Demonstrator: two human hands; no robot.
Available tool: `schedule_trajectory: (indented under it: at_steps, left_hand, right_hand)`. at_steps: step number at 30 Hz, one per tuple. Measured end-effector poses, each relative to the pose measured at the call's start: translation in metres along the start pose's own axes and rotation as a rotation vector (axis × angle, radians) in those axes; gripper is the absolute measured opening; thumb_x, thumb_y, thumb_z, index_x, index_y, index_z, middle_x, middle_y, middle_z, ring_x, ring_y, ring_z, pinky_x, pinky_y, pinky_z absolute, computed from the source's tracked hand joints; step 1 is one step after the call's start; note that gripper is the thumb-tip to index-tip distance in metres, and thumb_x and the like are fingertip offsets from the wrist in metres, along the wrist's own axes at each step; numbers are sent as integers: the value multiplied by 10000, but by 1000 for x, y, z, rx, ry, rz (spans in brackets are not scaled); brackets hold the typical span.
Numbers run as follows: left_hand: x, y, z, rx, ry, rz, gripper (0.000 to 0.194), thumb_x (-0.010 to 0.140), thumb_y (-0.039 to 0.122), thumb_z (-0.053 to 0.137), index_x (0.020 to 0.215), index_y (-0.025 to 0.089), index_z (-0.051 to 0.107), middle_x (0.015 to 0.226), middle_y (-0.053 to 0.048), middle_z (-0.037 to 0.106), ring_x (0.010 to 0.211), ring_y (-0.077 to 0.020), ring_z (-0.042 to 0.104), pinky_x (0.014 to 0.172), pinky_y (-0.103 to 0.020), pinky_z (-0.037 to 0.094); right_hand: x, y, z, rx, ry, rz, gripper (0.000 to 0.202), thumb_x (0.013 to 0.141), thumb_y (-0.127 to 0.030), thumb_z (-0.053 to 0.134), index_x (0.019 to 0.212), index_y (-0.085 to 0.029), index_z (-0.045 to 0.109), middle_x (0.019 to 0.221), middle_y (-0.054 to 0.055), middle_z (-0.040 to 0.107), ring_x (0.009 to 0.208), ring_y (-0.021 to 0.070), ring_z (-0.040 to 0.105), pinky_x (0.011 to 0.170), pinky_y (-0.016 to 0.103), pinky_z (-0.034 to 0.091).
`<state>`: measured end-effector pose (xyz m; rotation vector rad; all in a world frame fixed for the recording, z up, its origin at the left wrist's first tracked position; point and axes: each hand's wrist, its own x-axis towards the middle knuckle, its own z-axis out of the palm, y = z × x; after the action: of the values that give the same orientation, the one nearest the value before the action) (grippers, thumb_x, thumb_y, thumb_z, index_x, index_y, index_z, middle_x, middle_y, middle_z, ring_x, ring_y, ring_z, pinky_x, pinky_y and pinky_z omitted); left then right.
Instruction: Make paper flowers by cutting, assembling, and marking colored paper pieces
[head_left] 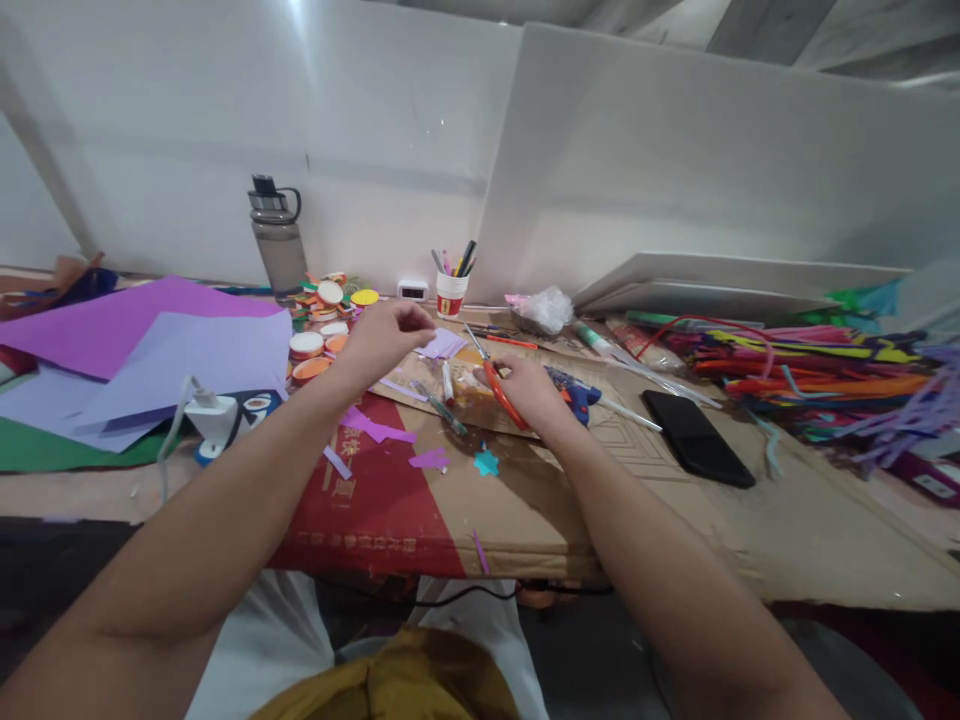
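My right hand is closed on orange-handled scissors, whose blades point up and away to the left. My left hand hovers left of the blades, its thumb and fingers curled towards each other; whether anything is between them is too small to tell. Just beyond its fingertips lies a stack of light purple paper pieces. Purple paper scraps are scattered over the red and brown cardboard, and a turquoise paper flower lies nearer me. A blue glue gun is beside my right hand.
Large purple sheets, a white plug and a bottle stand or lie left. Behind are round lids and a pen cup. At right are a black phone and colourful strips.
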<state>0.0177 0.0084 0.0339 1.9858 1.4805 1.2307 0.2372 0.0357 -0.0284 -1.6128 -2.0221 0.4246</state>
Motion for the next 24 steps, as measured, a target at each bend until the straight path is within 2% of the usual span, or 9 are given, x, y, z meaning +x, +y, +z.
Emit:
schedule_trajectory:
  at_steps: [1, 3, 6, 9, 11, 14, 17, 20, 24]
  left_hand:
    - [1, 0, -2, -67, 88, 5, 103, 705, 228, 683, 768, 148, 674, 749, -28, 701, 656, -105, 615, 642, -227, 472]
    - [1, 0, -3, -170, 149, -9, 120, 693, 227, 703, 767, 140, 667, 716, -20, 688, 620, -97, 598, 626, -225, 471]
    - [-4, 3, 2, -178, 75, -51, 140, 724, 267, 700, 742, 133, 668, 631, -9, 652, 529, -86, 552, 551, -220, 439]
    - [-12, 5, 15, -93, -24, 22, 182, 800, 323, 646, 765, 149, 687, 589, 8, 627, 510, -87, 519, 545, -227, 418]
    - [-18, 5, 26, 36, -36, 120, 152, 813, 306, 643, 779, 166, 690, 603, 14, 624, 565, -102, 537, 604, -243, 428]
    - [-26, 3, 41, 116, -9, 278, 109, 851, 230, 594, 826, 184, 689, 777, -19, 683, 745, -140, 601, 718, -273, 454]
    - [-34, 1, 51, 134, -137, 378, 160, 836, 113, 557, 838, 190, 697, 875, -34, 706, 864, -158, 628, 804, -285, 464]
    - [-38, 0, 55, 200, -241, 375, 156, 832, 137, 578, 873, 194, 717, 905, -35, 727, 879, -177, 643, 812, -298, 466]
    - [-39, -2, 54, 225, -290, 333, 128, 844, 225, 608, 880, 203, 729, 905, -27, 739, 865, -178, 651, 791, -294, 466]
  right_hand:
    - [0, 0, 0, -24, 0, 29, 396, 820, -532, 587, 992, -201, 718, 953, 100, 728, 891, 253, 669, 750, 311, 472]
    - [-1, -1, -1, -67, 10, 100, 422, 809, -541, 591, 1046, -210, 702, 965, 109, 726, 900, 269, 670, 744, 319, 470]
    - [0, -2, 0, -94, 12, 172, 440, 805, -542, 584, 1092, -222, 676, 983, 118, 719, 928, 282, 668, 735, 323, 470]
    - [-1, -4, 2, -106, -14, 200, 413, 828, -509, 563, 1103, -216, 658, 1002, 124, 712, 948, 277, 668, 740, 316, 468]
    - [-3, -7, 3, -126, -34, 209, 373, 855, -449, 548, 1118, -201, 639, 1006, 130, 710, 959, 271, 667, 758, 310, 462]
    - [-8, -12, 4, -151, -58, 201, 372, 870, -367, 550, 1174, -158, 598, 1023, 153, 706, 982, 273, 661, 778, 307, 451]
    - [-14, -16, 6, -199, -101, 164, 436, 871, -326, 554, 1248, -105, 538, 1045, 181, 696, 1001, 276, 654, 774, 303, 446]
    - [-18, -18, 8, -307, -143, 124, 460, 835, -271, 589, 1253, -94, 518, 1056, 187, 691, 1001, 292, 652, 753, 311, 443]
    - [-23, -23, 8, -477, -171, 122, 392, 860, -276, 558, 1215, -109, 536, 1035, 189, 682, 967, 295, 661, 727, 317, 441]
